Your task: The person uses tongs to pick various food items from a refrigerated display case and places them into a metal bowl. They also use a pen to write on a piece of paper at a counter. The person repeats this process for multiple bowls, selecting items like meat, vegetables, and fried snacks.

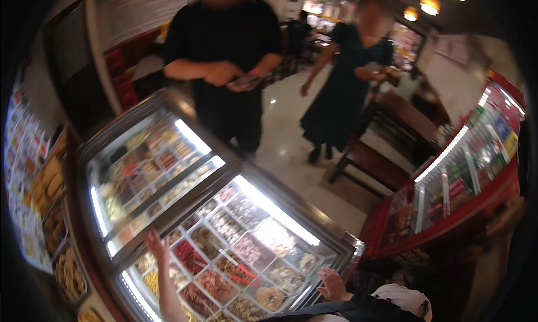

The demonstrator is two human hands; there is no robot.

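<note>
The left grip [157, 247] is standing loosely spread at the middle bar [176, 213] of the case [294, 203], blur hiding any touch. The right grip [333, 285] is hovering, also spread, just beside the case's right edge. Between both grips, food [216, 283] is lying inside the case with a red utensil [245, 272]; beyond them, two people [227, 36] are standing

Eatery with lit food case [179, 211]
</note>
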